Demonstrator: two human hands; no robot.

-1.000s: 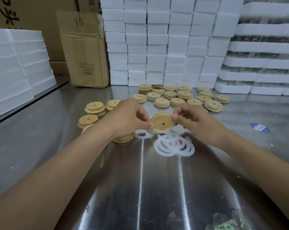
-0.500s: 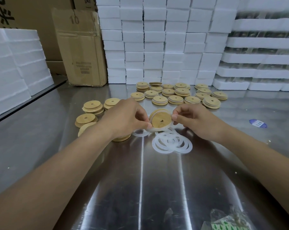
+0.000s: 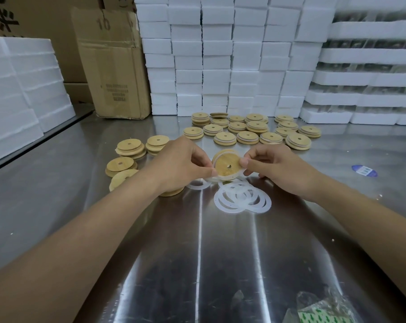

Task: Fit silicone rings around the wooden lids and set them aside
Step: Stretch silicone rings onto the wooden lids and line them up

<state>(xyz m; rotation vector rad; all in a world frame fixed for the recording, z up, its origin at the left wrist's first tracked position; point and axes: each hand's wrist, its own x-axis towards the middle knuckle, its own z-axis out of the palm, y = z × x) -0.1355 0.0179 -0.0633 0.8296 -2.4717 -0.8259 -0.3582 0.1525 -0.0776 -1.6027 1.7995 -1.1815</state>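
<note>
Head view, nearest first: a crumpled clear plastic bag (image 3: pixel 323 308) with green-printed contents lies at the lower right edge of the steel tabletop (image 3: pixel 197 264). Both bare forearms reach forward over the metal. Just beyond them a loose heap of white silicone rings (image 3: pixel 242 198) lies flat on the tabletop, overlapping each other. Directly above that heap, the left hand (image 3: pixel 181 164) and the right hand (image 3: pixel 274 166) hold one wooden lid (image 3: pixel 227 165) between them, tilted so its flat face with the small centre hole looks toward the camera. The left thumb and fingertips pinch its lower left edge; the right thumb and fingertips pinch its right edge, where a pale ring (image 3: pixel 217 156) sits along the rim. Left of the hands, several bare lids (image 3: pixel 127 151) lie in low piles, one partly hidden under the left wrist. Farther back, a cluster of ringed lids (image 3: pixel 251 130) stands in short stacks. To the right, a blue oval sticker (image 3: pixel 364 170) lies apart. Behind everything stand a cardboard box (image 3: pixel 113 66) and walls of white foam blocks (image 3: pixel 220 54).
</note>
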